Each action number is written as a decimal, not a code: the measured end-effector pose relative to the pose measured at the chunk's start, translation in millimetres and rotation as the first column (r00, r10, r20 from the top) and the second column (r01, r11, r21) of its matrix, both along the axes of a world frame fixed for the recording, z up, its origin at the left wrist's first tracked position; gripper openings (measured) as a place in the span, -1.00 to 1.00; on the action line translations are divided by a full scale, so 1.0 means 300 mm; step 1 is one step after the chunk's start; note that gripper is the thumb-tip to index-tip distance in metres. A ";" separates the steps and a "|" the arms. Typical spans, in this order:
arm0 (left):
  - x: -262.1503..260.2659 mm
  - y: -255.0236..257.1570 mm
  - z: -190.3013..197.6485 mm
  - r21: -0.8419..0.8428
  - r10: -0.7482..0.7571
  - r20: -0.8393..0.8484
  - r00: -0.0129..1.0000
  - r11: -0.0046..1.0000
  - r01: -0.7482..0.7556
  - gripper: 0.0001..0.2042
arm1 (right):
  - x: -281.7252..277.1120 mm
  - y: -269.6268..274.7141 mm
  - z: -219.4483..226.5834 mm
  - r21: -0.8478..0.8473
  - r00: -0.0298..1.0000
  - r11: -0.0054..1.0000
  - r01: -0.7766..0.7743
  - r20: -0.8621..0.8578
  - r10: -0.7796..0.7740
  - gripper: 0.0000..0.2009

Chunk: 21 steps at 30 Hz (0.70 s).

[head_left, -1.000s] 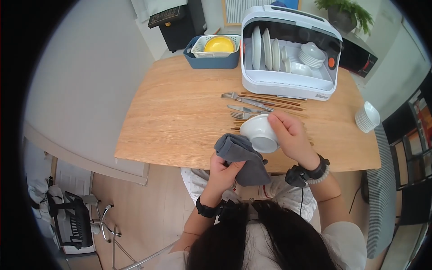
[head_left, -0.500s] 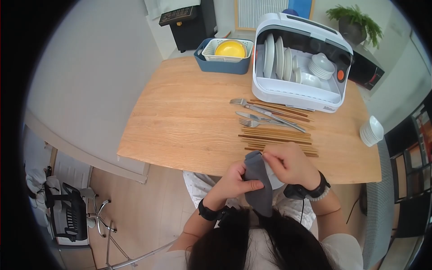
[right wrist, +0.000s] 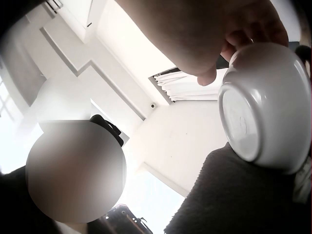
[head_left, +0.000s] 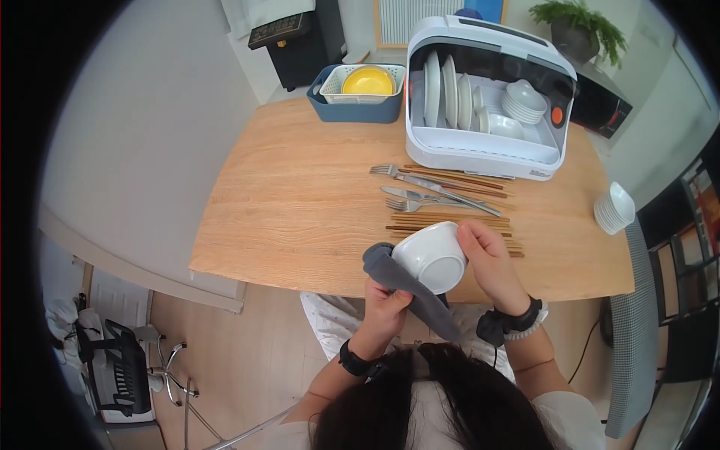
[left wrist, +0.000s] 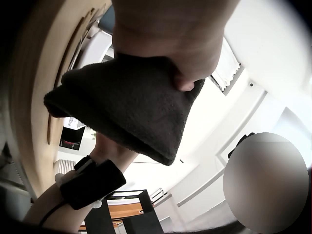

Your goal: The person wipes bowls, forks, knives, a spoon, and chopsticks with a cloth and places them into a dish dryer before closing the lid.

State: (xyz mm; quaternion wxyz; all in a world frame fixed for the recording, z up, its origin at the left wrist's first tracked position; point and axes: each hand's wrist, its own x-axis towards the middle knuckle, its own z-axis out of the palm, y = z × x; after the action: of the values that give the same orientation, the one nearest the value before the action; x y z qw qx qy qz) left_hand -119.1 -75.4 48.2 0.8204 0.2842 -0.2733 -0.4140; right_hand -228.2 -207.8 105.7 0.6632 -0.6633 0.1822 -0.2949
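A white bowl [head_left: 433, 259] is tilted on its side over the table's front edge, its foot facing the person. My right hand [head_left: 491, 262] pinches its rim from the right, and in the right wrist view the bowl [right wrist: 268, 107] shows its round foot. A dark grey cloth [head_left: 409, 281] lies against the bowl's left and lower side. My left hand [head_left: 385, 309] grips that cloth, thumb on the near face. The cloth [left wrist: 131, 102] hides most of the left fingers and the whole bowl in the left wrist view.
Several chopsticks [head_left: 450, 219], forks [head_left: 405, 204] and knives lie just beyond the bowl. Behind them stands a white dish cabinet [head_left: 487, 154] with plates and bowls. A blue basket [head_left: 352, 112] holds a yellow bowl [head_left: 367, 81]. Stacked white bowls [head_left: 615, 208] stand at the right edge.
Half a second ago the bowl was low and mostly hidden behind the cloth and right hand. Now it is raised and turned, its underside in view, with the cloth along its left side.
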 end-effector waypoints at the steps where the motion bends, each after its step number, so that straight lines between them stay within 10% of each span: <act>1: -0.006 -0.004 -0.008 -0.005 0.031 0.037 0.999 0.999 -0.031 -0.63 | -0.002 0.010 -0.010 0.025 0.999 0.999 0.036 0.023 -0.036 -0.80; 3: -0.011 -0.005 -0.013 -0.013 0.059 0.073 0.996 0.998 -0.058 -0.63 | -0.011 0.018 -0.006 0.050 0.996 0.996 0.075 0.043 -0.077 -0.80; 4: -0.003 0.003 -0.012 0.006 0.048 0.196 0.980 0.999 -0.050 -0.65 | -0.020 0.023 0.013 -0.256 0.993 0.960 0.112 0.002 -0.115 -0.81; 6: 0.024 0.015 0.007 0.028 0.029 0.315 0.949 0.999 -0.040 -0.67 | -0.029 0.025 0.051 -0.536 0.985 0.834 0.127 -0.027 -0.168 -0.81; 8: 0.051 0.016 0.061 0.219 -0.233 0.406 0.884 0.964 0.153 -0.68 | -0.026 0.019 0.077 -0.857 0.995 0.507 -0.088 -0.102 0.000 -0.85; 10: 0.050 0.007 0.091 0.258 -0.268 0.410 0.872 0.951 0.171 -0.68 | -0.029 0.019 0.073 -0.874 0.991 0.474 -0.110 -0.134 -0.016 -0.89; 13: 0.051 0.008 0.090 0.305 -0.345 0.380 0.858 0.923 0.236 -0.64 | -0.042 0.019 0.088 -0.856 0.984 0.493 -0.158 -0.180 0.001 -0.89; 15: 0.036 0.012 0.050 0.076 -0.063 0.420 0.905 0.997 0.034 -0.59 | -0.062 0.023 0.090 -0.451 0.993 0.885 -0.117 -0.075 0.093 -0.85; 21: 0.011 0.003 -0.021 0.107 0.034 0.122 0.992 0.993 -0.047 -0.45 | -0.125 -0.008 0.012 0.082 0.964 0.966 -0.244 0.125 0.233 -0.80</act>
State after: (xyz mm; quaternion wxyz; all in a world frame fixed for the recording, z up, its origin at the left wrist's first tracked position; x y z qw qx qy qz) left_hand -115.7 -74.4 42.0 0.7940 0.3586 -0.2932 -0.3937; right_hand -265.6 -210.2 109.1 0.7346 -0.6297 0.0768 -0.2409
